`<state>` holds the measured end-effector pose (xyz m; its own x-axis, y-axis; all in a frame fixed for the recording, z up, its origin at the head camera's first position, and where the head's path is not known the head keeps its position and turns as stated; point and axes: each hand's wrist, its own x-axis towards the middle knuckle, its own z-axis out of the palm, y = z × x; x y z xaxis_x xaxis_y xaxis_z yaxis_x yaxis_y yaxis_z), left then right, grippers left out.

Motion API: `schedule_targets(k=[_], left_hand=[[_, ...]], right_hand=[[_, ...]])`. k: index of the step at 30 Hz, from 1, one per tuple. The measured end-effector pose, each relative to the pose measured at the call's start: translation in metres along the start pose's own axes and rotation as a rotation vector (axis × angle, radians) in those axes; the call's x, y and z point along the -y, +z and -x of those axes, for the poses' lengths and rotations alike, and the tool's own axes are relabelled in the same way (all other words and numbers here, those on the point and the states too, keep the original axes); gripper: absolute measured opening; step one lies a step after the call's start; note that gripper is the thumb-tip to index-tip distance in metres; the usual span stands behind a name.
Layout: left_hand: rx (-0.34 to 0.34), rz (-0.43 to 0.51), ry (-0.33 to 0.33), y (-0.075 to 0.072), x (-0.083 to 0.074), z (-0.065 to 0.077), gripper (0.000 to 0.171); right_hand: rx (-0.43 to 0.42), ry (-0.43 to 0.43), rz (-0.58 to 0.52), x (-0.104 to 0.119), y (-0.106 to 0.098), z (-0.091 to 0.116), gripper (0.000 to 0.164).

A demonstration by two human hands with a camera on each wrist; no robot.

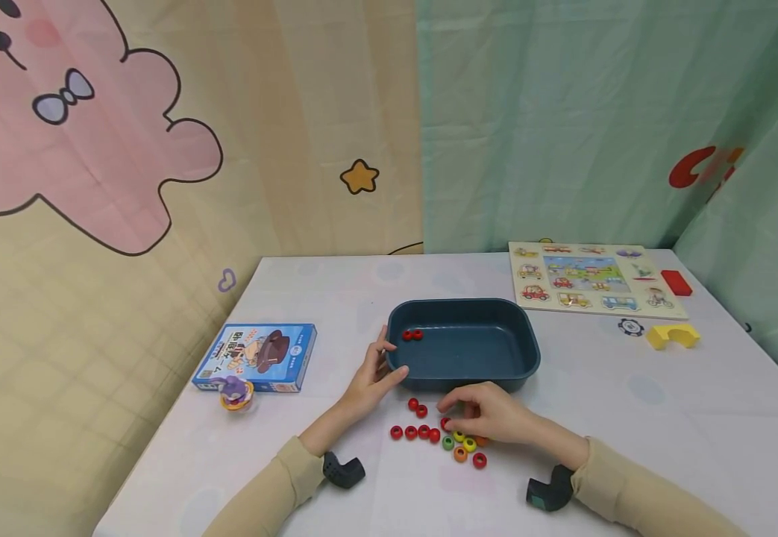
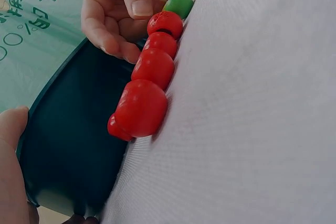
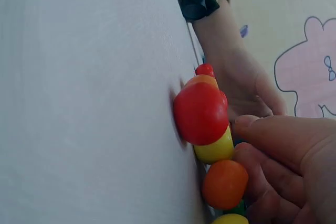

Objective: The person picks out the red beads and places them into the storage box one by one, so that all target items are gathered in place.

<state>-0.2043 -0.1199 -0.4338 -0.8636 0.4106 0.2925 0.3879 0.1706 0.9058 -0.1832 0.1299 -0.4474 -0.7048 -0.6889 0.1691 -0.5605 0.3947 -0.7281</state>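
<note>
My left hand (image 1: 374, 373) holds the near left corner of a dark blue plastic tub (image 1: 469, 302), thumb at the front rim and fingers along the left side. Two red beads (image 1: 412, 335) lie inside the tub. Just in front of it, my right hand (image 1: 492, 412) reaches down over loose beads, its thumb and forefinger apart beside a red bead (image 1: 445, 424). In the left wrist view the thumb tip is right at a red bead (image 2: 165, 23). Several red beads (image 1: 410, 432) lie in a row, with green (image 1: 447, 443), yellow (image 1: 470, 445) and orange (image 1: 460, 454) beads nearby.
A blue box (image 1: 254, 354) sits at the left with a small purple-and-orange toy (image 1: 236, 392) by its near edge. Back right are a picture puzzle board (image 1: 586, 280), a red block (image 1: 676, 283) and a yellow arch block (image 1: 673, 335). Printed curtains (image 1: 335, 112) hang behind the table.
</note>
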Motion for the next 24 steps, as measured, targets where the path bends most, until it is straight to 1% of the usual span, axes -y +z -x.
schedule_targets(k=[10,18,24], left_hand=[[-0.009,-0.008,-0.022,0.0002,-0.0004,-0.0001,0.036],[0.001,0.013,0.016,-0.0004,0.0010,-0.0011,0.037],[0.002,0.004,0.008,-0.0003,0.0017,-0.0006,0.042]], right_hand=[[-0.027,-0.013,0.053,-0.0022,0.0054,-0.0010,0.023],[-0.052,-0.028,0.112,-0.0020,0.0049,-0.0015,0.019],[-0.054,-0.008,0.116,-0.0011,0.0061,-0.0009,0.016]])
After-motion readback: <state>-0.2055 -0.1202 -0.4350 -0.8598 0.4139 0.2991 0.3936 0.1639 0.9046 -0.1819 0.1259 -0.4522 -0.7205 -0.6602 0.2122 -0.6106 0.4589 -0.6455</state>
